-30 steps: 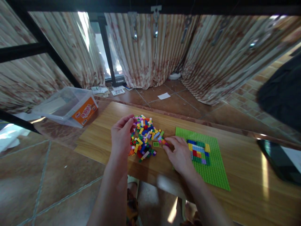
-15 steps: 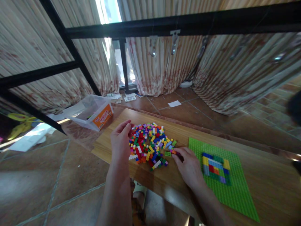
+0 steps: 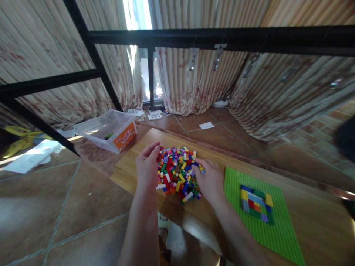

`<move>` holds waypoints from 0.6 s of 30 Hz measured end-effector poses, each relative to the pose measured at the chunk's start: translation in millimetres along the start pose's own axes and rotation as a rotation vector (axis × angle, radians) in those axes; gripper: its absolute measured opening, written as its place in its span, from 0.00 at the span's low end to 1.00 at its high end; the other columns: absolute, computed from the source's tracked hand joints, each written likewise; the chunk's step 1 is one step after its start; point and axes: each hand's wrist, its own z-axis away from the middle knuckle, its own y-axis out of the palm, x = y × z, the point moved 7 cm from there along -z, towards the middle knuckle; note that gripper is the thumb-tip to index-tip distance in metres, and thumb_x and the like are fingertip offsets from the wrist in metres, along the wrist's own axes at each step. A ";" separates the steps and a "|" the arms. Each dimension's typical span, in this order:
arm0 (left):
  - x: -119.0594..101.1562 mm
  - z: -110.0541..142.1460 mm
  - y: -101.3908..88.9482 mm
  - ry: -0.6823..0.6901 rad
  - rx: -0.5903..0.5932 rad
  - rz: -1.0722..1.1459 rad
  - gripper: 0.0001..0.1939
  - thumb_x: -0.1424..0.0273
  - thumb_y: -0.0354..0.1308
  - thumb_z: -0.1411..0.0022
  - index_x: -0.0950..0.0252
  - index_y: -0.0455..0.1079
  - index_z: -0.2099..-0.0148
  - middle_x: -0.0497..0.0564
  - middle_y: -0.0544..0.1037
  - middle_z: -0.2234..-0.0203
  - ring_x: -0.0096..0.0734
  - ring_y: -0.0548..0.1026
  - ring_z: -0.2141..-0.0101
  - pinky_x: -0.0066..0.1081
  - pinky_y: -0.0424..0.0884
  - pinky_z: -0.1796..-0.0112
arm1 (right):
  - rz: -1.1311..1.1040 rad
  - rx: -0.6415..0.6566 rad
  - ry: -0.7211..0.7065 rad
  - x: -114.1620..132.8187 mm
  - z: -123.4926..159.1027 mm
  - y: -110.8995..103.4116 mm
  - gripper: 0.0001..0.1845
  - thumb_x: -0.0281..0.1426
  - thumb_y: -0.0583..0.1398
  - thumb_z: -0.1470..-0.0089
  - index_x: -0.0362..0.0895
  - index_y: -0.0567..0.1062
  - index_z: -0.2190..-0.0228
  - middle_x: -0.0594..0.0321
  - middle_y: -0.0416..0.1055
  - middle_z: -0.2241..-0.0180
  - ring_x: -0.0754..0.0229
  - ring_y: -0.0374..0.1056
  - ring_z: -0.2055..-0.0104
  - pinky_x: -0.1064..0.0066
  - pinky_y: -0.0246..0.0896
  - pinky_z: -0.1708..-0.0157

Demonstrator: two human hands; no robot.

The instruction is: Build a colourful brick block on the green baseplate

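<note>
A heap of small coloured bricks [image 3: 177, 173] lies on a wooden table [image 3: 305, 218]. My left hand [image 3: 146, 168] rests against the heap's left side, fingers curved and slightly apart, holding nothing I can see. My right hand [image 3: 209, 179] lies on the heap's right side, fingers spread over the bricks. To the right sits a green baseplate [image 3: 266, 232] with a small rectangle of coloured bricks [image 3: 256, 203] built on it.
A clear plastic box with an orange label [image 3: 111, 129] stands on the tiled floor beyond the table's left end. Black metal bars [image 3: 194, 37] cross the upper view before striped curtains. Papers lie on the floor by the window.
My right hand has moved left from the heap's right edge onto the bricks. The camera has tilted, so the table sits lower and more to the right.
</note>
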 end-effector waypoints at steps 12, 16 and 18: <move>-3.1 -1.0 -0.8 -0.002 0.027 -0.028 0.17 0.66 0.68 0.57 0.68 0.77 0.62 0.48 0.79 0.74 0.16 0.68 0.78 0.19 0.62 0.76 | 0.073 0.136 0.041 10.1 -25.3 19.4 0.10 0.28 0.58 0.44 0.46 0.80 0.63 0.56 0.78 0.62 0.52 0.68 0.56 0.60 0.59 0.52; 5.2 4.5 14.8 -0.044 0.126 -0.133 0.18 0.63 0.68 0.55 0.66 0.77 0.61 0.47 0.79 0.73 0.20 0.69 0.77 0.21 0.65 0.74 | -0.314 0.008 0.096 -0.6 -5.5 -20.0 0.11 0.31 0.57 0.42 0.47 0.79 0.61 0.59 0.78 0.60 0.56 0.71 0.58 0.64 0.64 0.55; 15.7 13.0 31.8 -0.040 0.245 -0.237 0.17 0.62 0.67 0.53 0.65 0.77 0.61 0.48 0.80 0.71 0.24 0.72 0.73 0.24 0.68 0.70 | -0.522 -0.055 0.188 -19.9 12.0 -39.3 0.10 0.34 0.59 0.44 0.48 0.80 0.62 0.60 0.79 0.61 0.57 0.73 0.60 0.65 0.66 0.58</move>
